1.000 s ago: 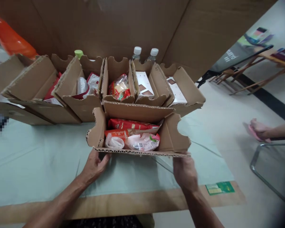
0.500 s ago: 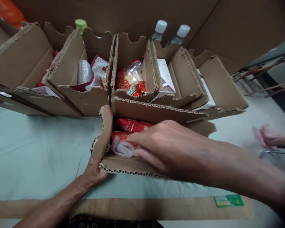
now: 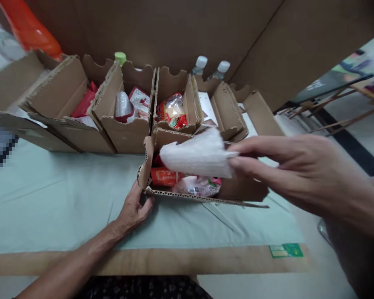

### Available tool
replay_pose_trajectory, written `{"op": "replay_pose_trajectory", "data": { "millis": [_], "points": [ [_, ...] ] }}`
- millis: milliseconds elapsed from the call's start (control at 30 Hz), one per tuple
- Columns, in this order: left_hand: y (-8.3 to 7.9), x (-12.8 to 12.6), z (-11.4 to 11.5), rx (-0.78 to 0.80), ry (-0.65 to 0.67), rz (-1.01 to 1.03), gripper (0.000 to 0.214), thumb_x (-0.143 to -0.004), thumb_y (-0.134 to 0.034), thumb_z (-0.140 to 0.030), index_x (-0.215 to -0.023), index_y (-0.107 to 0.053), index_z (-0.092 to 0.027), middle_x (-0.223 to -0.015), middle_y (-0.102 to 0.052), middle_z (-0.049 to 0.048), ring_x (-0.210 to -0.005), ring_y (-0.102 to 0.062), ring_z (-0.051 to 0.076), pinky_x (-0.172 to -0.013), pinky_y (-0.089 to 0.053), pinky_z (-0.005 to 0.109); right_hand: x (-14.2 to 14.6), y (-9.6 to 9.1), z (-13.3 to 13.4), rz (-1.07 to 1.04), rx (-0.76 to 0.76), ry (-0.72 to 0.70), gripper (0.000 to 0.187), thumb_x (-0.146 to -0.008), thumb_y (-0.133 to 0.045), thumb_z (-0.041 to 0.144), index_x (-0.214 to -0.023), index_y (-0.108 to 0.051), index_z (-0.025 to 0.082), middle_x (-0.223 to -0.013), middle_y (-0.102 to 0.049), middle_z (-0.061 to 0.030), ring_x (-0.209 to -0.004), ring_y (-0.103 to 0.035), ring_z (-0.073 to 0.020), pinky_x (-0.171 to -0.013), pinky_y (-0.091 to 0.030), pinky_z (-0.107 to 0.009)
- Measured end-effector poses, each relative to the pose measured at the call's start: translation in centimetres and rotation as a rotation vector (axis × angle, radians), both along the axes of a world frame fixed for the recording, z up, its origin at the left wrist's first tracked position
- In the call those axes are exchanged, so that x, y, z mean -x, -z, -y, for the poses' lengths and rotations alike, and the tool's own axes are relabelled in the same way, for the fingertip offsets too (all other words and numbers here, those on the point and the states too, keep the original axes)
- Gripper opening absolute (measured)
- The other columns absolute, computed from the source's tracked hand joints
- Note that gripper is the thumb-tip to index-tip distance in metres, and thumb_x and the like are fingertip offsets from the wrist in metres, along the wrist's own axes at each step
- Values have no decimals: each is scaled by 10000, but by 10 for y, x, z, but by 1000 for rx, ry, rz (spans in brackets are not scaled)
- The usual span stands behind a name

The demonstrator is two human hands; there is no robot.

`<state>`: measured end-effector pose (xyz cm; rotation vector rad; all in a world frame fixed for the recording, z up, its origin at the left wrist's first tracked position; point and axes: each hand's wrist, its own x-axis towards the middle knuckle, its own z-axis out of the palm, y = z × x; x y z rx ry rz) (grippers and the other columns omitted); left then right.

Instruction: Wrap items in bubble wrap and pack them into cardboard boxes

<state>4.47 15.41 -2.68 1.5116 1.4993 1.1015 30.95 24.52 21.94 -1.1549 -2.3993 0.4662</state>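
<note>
My right hand (image 3: 302, 178) pinches a white, soft-looking packing sheet (image 3: 196, 153) between thumb and fingers. It hangs over an open cardboard box (image 3: 243, 189) on the cloth-covered table. My left hand (image 3: 137, 205) grips the left end of this box from outside, its fingers partly hidden under the card and its thumb showing. Inside the box lie a red-orange packet (image 3: 163, 177) and a clear and pink plastic packet (image 3: 198, 185). A darker red packet behind them is mostly covered by the white sheet.
Behind stands a row of cardboard bins, one with a red snack packet (image 3: 173, 112), another with a bubble-wrapped item (image 3: 124, 104). White-capped bottles (image 3: 201, 64) and an orange bottle (image 3: 34, 33) rise behind. A green card (image 3: 286, 250) lies at the table's front edge.
My right hand has come up out of the box and moved right, with the white sheet now in its fingers. My left hand stays at the box's left end. The view has shifted.
</note>
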Motion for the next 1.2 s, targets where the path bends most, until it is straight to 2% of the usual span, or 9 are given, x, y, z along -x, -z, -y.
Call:
{"op": "replay_pose_trajectory", "data": {
  "millis": [133, 267, 433, 533, 600, 700, 800, 933, 1200],
  "points": [
    [-8, -2, 0, -96, 0, 16, 503, -871, -602, -323, -1362, -599, -213, -1282, -692, 136, -1285, -615, 316, -1112, -511, 516, -44, -3, 49, -259, -81, 225, 188, -915, -732, 481, -863, -797, 312, -621, -705, 14, -504, -623, -143, -438, -466, -257],
    [-25, 6, 23, -170, -166, 123, 667, -893, -678, -335, -1517, -464, -234, -1502, -564, 151, -1351, -566, 311, -1163, -445, 528, -51, 7, 99, -326, -64, 264, 157, -924, -716, 449, -841, -794, 340, -570, -685, 26, -456, -621, -164, -387, -487, -253],
    [-53, 13, 76, 16, -41, 482, 625, -860, -781, -484, -1419, -613, -261, -1374, -682, 143, -1288, -619, 344, -1102, -486, 499, -12, 39, 142, -338, -240, 223, 99, -945, -677, 199, -885, -729, 258, -694, -734, 6, -564, -660, -159, -519, -523, -262],
    [-65, 1, 96, 259, 112, 868, 801, -720, -852, -640, -1391, -645, -254, -1369, -693, 153, -1299, -617, 397, -1057, -530, 515, 26, 75, 156, -270, -300, 28, 147, -970, -586, 124, -937, -693, 218, -692, -707, -9, -589, -616, -151, -588, -488, -306],
    [-71, -6, 99, 380, 75, 1007, 766, -689, -879, -623, -1318, -692, -228, -1314, -723, 149, -1280, -632, 396, -1058, -534, 511, 45, 94, 162, -205, -268, -100, 154, -991, -552, 139, -955, -686, 205, -694, -703, -11, -607, -615, -151, -619, -470, -322],
    [-76, 0, 87, 427, -119, 1014, 569, -643, -935, -508, -1071, -774, -170, -1051, -794, 124, -1110, -714, 366, -988, -578, 484, 44, 106, 162, -226, -219, -109, 116, -1006, -615, 249, -1078, -692, 201, -719, -710, 3, -641, -644, -152, -672, -496, -322],
    [-74, 22, 59, 312, -281, 956, 495, -556, -974, -467, -892, -786, -155, -901, -795, 85, -989, -735, 318, -924, -601, 424, 10, 111, 150, -345, -240, 223, 181, -980, -672, 304, -1142, -687, 226, -811, -739, -3, -702, -677, -161, -721, -540, -320],
    [-63, 35, 22, 213, -218, 880, 473, -545, -968, -454, -880, -803, -164, -908, -796, 74, -1025, -712, 292, -937, -566, 375, -30, 135, 123, -427, -223, 639, 354, -878, -738, 403, -1168, -650, 220, -1084, -752, -99, -929, -726, -257, -780, -576, -399],
    [-51, 1, 11, 237, -160, 769, 522, -506, -974, -420, -965, -822, -223, -974, -789, 46, -934, -675, 248, -864, -516, 350, -41, 169, 82, -652, 13, 711, 672, -779, -771, 490, -1345, -539, 213, -1324, -667, -161, -1186, -653, -320, -850, -575, -437]
  ]
}}
